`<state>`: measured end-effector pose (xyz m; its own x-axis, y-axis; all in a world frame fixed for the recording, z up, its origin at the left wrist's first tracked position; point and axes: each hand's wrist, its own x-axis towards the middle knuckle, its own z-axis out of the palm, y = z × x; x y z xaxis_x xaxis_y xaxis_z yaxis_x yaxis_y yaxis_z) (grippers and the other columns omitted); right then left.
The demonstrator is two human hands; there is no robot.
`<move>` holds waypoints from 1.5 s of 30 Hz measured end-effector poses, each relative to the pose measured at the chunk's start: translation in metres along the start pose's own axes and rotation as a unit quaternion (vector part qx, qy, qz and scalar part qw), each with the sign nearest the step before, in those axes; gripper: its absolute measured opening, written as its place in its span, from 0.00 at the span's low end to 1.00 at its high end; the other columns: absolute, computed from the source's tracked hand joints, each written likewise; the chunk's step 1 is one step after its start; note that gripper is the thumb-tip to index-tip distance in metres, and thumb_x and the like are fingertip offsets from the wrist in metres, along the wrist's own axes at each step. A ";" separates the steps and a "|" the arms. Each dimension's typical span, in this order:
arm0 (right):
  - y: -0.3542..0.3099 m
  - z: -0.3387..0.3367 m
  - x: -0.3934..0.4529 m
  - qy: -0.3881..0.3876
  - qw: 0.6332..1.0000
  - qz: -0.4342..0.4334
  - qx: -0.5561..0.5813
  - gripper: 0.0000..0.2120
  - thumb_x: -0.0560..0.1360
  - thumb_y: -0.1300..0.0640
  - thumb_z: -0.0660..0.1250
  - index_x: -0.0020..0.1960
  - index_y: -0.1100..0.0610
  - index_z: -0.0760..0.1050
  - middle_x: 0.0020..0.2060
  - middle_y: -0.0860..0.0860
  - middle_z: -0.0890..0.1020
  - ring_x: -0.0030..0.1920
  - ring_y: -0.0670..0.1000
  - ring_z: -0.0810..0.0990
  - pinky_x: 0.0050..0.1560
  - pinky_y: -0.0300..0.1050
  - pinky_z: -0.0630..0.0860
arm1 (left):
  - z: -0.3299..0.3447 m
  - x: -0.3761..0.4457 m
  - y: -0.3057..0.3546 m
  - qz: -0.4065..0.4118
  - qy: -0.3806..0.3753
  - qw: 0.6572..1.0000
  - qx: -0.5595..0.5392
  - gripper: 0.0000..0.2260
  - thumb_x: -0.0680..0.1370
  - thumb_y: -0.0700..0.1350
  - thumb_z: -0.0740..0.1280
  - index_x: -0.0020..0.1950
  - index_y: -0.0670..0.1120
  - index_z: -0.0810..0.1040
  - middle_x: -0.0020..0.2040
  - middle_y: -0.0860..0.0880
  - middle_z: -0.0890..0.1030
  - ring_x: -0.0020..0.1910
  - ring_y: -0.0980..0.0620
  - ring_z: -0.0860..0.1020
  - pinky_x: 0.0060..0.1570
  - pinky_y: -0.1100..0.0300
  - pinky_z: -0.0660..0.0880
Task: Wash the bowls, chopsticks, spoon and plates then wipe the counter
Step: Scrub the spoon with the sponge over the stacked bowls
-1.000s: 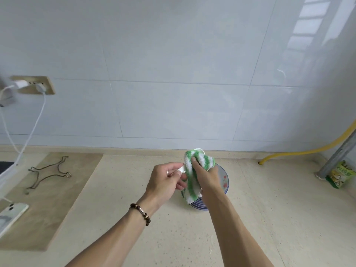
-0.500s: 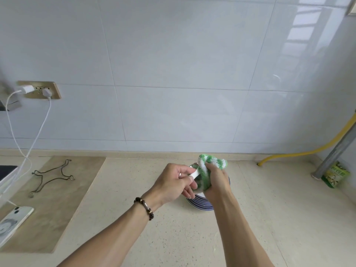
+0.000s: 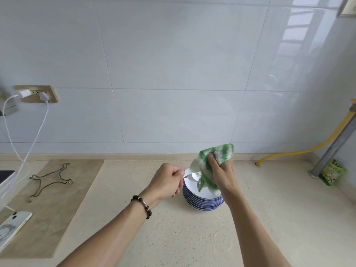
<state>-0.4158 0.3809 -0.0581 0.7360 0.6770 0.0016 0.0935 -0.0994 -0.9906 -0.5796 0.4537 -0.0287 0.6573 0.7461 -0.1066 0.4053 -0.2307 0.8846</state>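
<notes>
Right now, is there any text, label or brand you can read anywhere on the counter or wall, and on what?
None is readable.
Green snack packet by the pipe at right: has print, too blurred to read.
Phone at left: a picture on its back, no legible text.
Wall socket: no readable marking.

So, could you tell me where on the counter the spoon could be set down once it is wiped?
Bare counter lies right of the stack of plates, up to the green packet. Another bare strip runs between the plates and the brown board. The board is crowded: a wire rack and phone.
</notes>
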 end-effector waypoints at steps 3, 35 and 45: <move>0.001 0.004 0.003 0.101 0.991 0.036 -0.080 0.31 0.74 0.37 0.70 0.64 0.58 0.64 0.63 0.58 0.69 0.64 0.59 0.71 0.67 0.55 0.70 | 0.011 -0.002 0.001 0.045 0.021 0.999 0.013 0.18 0.84 0.43 0.60 0.37 0.38 0.78 0.30 0.48 0.77 0.25 0.54 0.71 0.30 0.62 0.69; -0.004 0.024 -0.025 -0.050 0.950 0.146 0.271 0.04 0.79 0.69 0.65 0.46 0.67 0.77 0.37 0.60 0.83 0.34 0.55 0.83 0.40 0.53 0.80 | -0.006 0.005 -0.005 0.085 -0.054 0.990 0.098 0.19 0.84 0.42 0.62 0.34 0.39 0.74 0.23 0.57 0.69 0.20 0.62 0.64 0.28 0.67 0.66; -0.033 0.017 -0.017 -0.281 0.847 -0.204 -0.402 0.18 0.67 0.66 0.73 0.40 0.44 0.70 0.35 0.43 0.80 0.35 0.41 0.76 0.35 0.33 0.70 | -0.052 0.013 0.033 0.179 -0.144 0.881 0.414 0.15 0.82 0.37 0.60 0.37 0.44 0.77 0.30 0.51 0.72 0.28 0.53 0.68 0.34 0.53 0.70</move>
<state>-0.4427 0.3847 -0.0278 0.1178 0.9925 0.0326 0.8563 -0.0849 -0.5094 -0.5905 0.4880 0.0227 0.9226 0.3712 -0.1052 0.3858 -0.8844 0.2626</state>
